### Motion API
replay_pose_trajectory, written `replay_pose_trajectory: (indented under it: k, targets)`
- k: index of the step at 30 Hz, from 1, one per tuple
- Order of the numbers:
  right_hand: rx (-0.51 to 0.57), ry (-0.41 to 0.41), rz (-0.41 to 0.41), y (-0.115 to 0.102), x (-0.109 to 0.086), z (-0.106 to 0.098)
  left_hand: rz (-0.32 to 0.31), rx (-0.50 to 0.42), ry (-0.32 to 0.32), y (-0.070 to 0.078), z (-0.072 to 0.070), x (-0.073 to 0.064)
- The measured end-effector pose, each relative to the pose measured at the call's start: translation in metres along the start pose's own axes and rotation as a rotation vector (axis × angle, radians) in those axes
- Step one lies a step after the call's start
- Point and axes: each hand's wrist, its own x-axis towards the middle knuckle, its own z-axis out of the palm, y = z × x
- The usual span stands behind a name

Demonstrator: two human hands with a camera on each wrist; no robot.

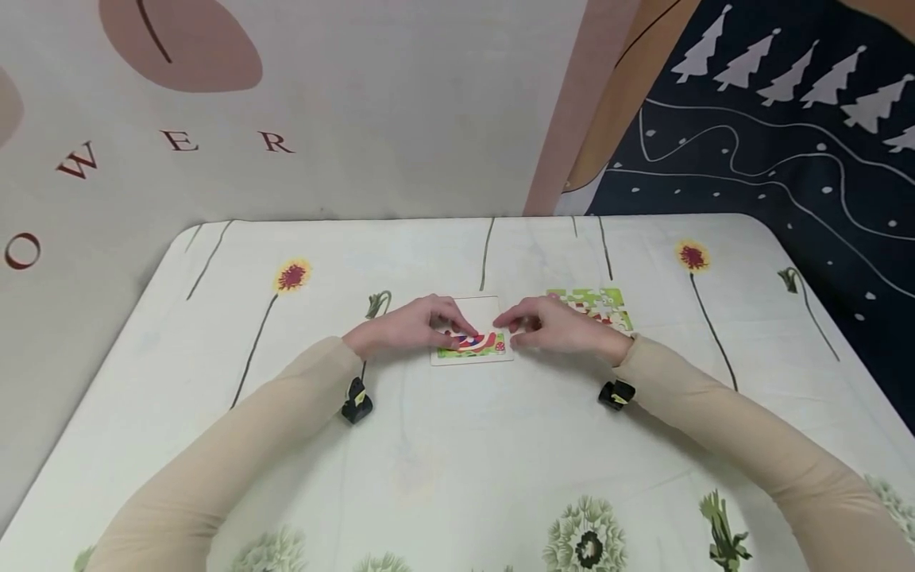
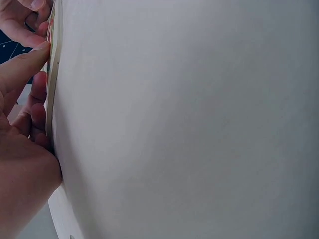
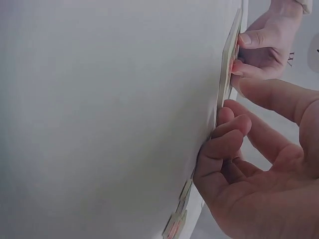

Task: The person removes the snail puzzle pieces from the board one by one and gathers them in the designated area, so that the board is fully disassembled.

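A small jigsaw puzzle board (image 1: pixel 472 359) with a pale border lies on the table, its lower part filled with a colourful picture in red, blue and green. My left hand (image 1: pixel 411 324) rests over its left side, thumb and forefinger touching the picture with a gap between them. At the right edge is my right hand (image 1: pixel 554 326), its thumb and forefinger apart and the other fingers loosely curled. In the right wrist view, the board (image 3: pixel 228 64) is seen edge-on with the right fingertips beside its near end. I see nothing between the right fingers.
Behind the right hand lies a group of green and red puzzle pieces (image 1: pixel 593 302), partly hidden by that hand. A white cloth with printed flowers covers the table (image 1: pixel 457 453). A patterned hanging (image 1: pixel 400 111) stands along the table's back edge.
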Motion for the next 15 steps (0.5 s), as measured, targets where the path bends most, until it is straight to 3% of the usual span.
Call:
replay_pose_trajectory:
  k: [15]
  targets:
    - [0.000, 0.000, -0.022, -0.0037, -0.0009, 0.0013, 0.006, -0.015, -0.007, -0.0003, -0.0006, 0.0003]
